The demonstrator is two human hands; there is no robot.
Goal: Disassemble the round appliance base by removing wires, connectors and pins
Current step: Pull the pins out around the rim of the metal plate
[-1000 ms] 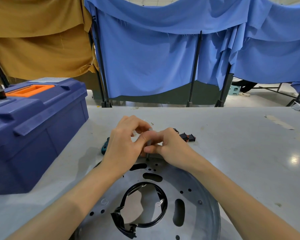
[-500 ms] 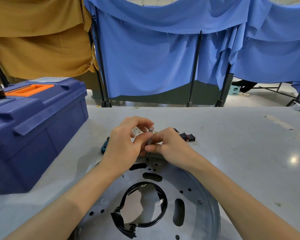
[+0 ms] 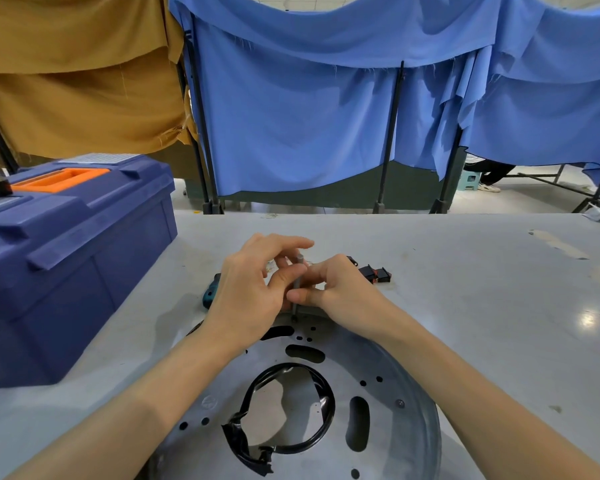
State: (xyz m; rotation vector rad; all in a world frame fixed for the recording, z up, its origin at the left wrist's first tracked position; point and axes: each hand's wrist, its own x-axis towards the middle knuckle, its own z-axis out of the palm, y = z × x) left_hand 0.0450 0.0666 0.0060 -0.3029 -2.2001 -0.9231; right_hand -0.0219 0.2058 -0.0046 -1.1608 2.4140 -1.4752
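Head view: at the bottom middle lies the round grey metal base plate (image 3: 395, 393), with a black wire loop (image 3: 326, 407) in its middle hole. At its far edge a thin grey metal pin (image 3: 294, 310) stands up. The left hand (image 3: 253, 289) and right hand (image 3: 343, 289) both pinch it. I think a slow, straight pull up works best. Behind lie small black connectors (image 3: 376, 273) on the counter (image 3: 465, 271).

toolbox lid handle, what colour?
Orange handle, set into the dark blue toolbox lid. Head view, far left.
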